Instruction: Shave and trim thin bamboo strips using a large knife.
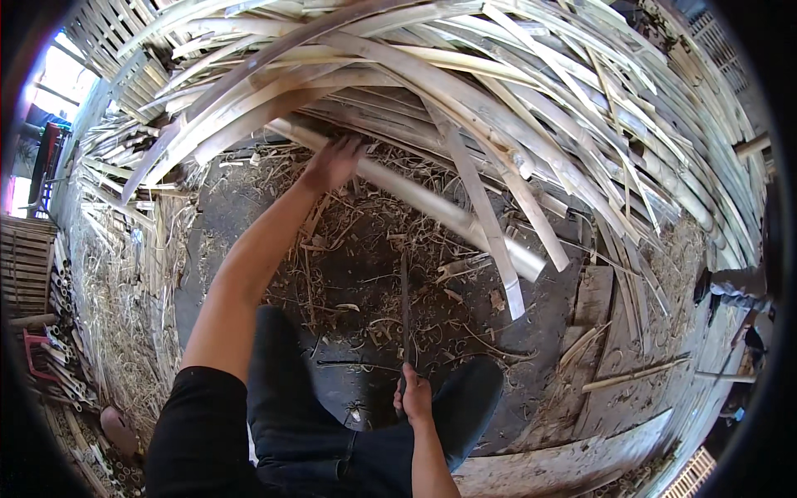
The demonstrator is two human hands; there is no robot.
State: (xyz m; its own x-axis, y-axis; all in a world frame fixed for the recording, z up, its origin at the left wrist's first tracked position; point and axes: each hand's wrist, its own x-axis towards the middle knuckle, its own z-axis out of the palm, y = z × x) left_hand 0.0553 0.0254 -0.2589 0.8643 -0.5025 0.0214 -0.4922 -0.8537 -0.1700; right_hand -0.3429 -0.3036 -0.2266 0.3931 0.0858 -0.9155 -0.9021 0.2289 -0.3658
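Note:
My left hand (334, 163) is stretched far forward, its fingers closed around a pale length of bamboo (427, 203). This piece slants from upper left to lower right and is smeared by motion; whether it is a whole pole or a split strip I cannot tell. Between my knees my right hand (414, 395) grips the handle of a long, dark, narrow-bladed knife (405, 307). Its blade points away from me over the shavings (349, 241), apart from the bamboo. Two loose bamboo strips (473, 199) cross near the right end of the held piece.
A big heap of split bamboo strips (498, 108) arches across the far side. Wooden boards (591, 332) lie at right, beside a thin bamboo stick (635, 373). Stacked bamboo tubes (62, 357) and a red-framed saw (35, 357) are at far left. Another person's leg (739, 282) shows at the right edge.

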